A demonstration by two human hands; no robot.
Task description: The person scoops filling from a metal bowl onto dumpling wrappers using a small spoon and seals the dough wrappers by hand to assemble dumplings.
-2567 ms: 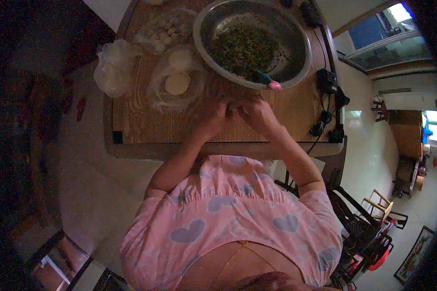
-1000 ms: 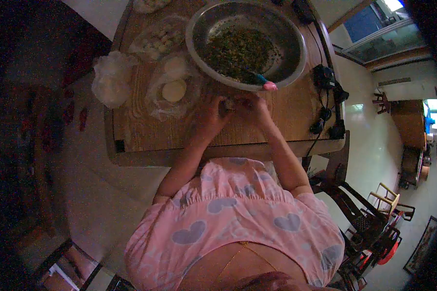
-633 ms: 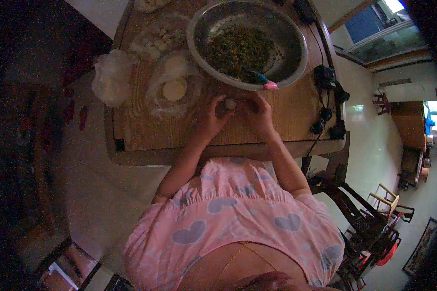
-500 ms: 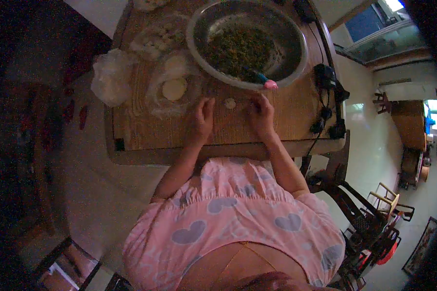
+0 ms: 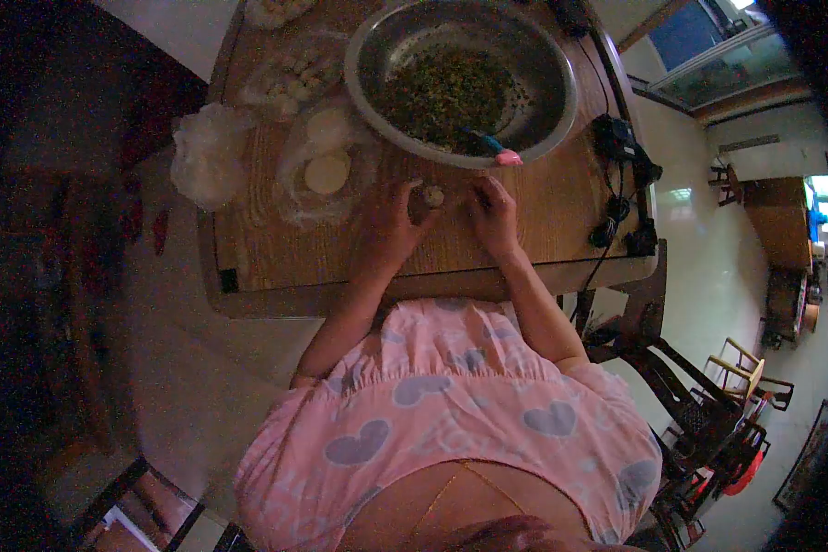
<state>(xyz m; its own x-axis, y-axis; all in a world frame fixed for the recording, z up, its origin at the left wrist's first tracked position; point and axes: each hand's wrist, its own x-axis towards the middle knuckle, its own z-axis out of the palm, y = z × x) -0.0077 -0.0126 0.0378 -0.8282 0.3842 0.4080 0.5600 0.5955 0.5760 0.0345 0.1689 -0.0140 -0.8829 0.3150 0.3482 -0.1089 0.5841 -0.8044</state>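
Observation:
A small pale dumpling-like dough piece (image 5: 433, 196) lies on the wooden table in front of me. My left hand (image 5: 396, 221) is right beside it, thumb and fingers apart on its near and far sides; whether they touch it I cannot tell. To the right of the piece, my right hand (image 5: 495, 213) has its fingers curled together, and anything inside them is hidden. Just beyond both hands stands a large metal bowl (image 5: 363, 115) of chopped green filling (image 5: 451, 92). A utensil with a pink end (image 5: 508, 158) leans on its near rim.
Round dough wrappers (image 5: 327, 172) lie on clear plastic left of the bowl. Behind them is a plastic bag of small pale pieces (image 5: 290, 85). A crumpled white bag (image 5: 210, 156) sits at the left edge. Black cables and an adapter (image 5: 614, 138) run along the right edge.
My left hand has moved right to the dough piece, its thumb spreading away from the fingers. My right hand stays nearly where it was, and the view has shifted slightly.

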